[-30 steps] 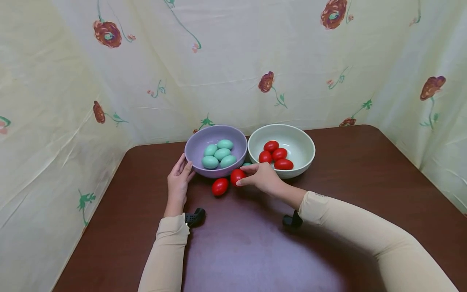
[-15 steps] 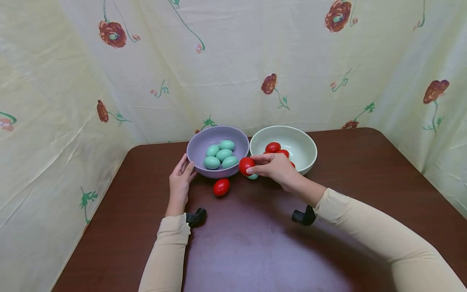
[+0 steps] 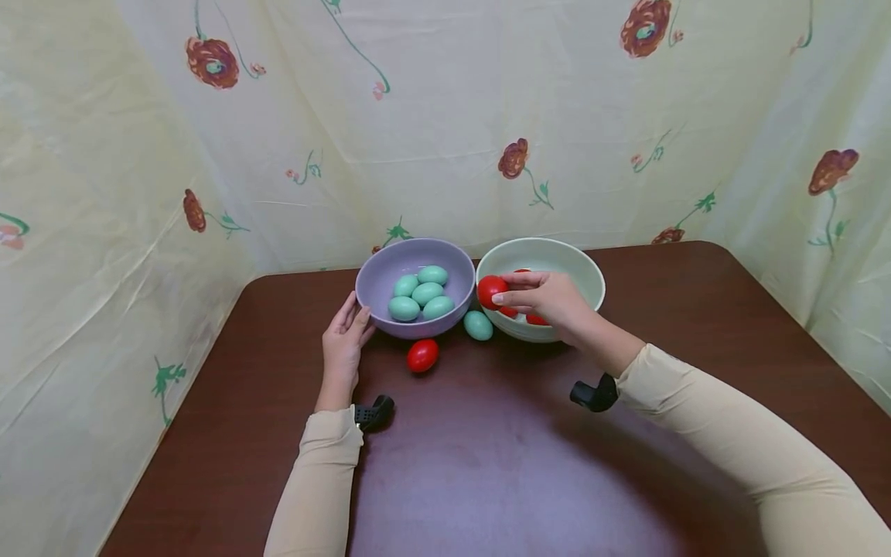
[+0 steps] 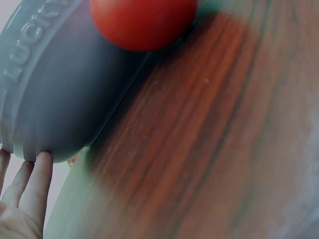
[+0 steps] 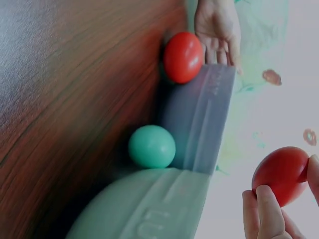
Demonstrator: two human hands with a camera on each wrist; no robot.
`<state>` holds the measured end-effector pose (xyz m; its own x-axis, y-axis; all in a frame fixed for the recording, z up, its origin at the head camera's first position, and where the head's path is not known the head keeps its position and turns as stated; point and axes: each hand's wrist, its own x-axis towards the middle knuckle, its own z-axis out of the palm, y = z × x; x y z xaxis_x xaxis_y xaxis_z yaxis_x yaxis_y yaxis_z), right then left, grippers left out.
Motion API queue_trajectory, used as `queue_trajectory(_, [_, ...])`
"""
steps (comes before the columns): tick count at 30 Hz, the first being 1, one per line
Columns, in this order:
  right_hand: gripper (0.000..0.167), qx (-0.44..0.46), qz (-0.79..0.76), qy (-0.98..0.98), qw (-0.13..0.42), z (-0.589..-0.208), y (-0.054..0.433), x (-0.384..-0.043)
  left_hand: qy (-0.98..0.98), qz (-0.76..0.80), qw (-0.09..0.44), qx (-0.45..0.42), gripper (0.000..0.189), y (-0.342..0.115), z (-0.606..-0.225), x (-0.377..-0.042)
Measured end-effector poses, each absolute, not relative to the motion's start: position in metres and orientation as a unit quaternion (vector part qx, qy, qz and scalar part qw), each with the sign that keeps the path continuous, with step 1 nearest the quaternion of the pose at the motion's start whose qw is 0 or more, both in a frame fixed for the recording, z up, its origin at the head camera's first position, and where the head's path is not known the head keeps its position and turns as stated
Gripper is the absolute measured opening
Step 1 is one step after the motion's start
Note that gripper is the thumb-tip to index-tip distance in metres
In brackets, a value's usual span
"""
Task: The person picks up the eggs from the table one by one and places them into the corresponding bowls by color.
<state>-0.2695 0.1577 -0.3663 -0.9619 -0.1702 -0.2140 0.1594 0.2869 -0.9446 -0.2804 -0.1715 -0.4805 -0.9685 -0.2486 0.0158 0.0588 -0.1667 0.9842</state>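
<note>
My right hand (image 3: 553, 300) pinches a red egg (image 5: 281, 175) over the left part of the pale green bowl (image 3: 592, 278). Several red eggs lie in that bowl, partly hidden by the hand. Straight fingers of my left hand (image 3: 341, 352) touch the left side of the purple bowl (image 3: 372, 278). Several mint-green eggs (image 3: 428, 293) lie inside it. On the table, one mint-green egg (image 3: 478, 326) rests in front of where the bowls meet. Another red egg (image 3: 422, 356) sits before the purple bowl; in the left wrist view it is close by the bowl's wall.
Both bowls stand side by side near the back edge of the dark wooden table (image 3: 445, 480). A floral curtain (image 3: 418, 155) hangs behind and along the sides. Black wrist devices (image 3: 376, 415) show under both sleeves.
My right hand has carried the red egg from the table up and rightward to above the pale green bowl, uncovering the loose mint-green egg. The left hand stays at the purple bowl.
</note>
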Motion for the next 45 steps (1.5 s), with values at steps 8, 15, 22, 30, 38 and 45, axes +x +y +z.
queue_trajectory(8, [0.054,0.010,-0.611,0.778,0.146,-0.366,0.168,-0.271,-0.632,-0.766,0.078,0.086,0.059,-0.168,-0.469,-0.271])
queue_trajectory(15, [0.054,0.007,-0.607,0.782,0.146,-0.367,0.176,-0.275,-0.634,-0.765,0.081,0.078,0.058,-0.166,-0.459,-0.265])
queue_trajectory(22, [0.054,0.008,-0.590,0.793,0.151,-0.372,0.182,-0.279,-0.631,-0.766,0.090,0.082,0.059,-0.169,-0.471,-0.276])
queue_trajectory(30, [0.055,0.004,-0.558,0.817,0.146,-0.381,0.190,-0.285,-0.638,-0.759,0.101,0.078,0.060,-0.170,-0.479,-0.281])
queue_trajectory(38, [0.056,-0.006,-0.498,0.857,0.132,-0.391,0.196,-0.292,-0.636,-0.761,0.105,0.078,0.058,-0.171,-0.478,-0.279])
queue_trajectory(45, [0.057,-0.024,-0.462,0.879,0.118,-0.397,0.198,-0.296,-0.637,-0.760,0.104,0.075,0.060,-0.171,-0.478,-0.279])
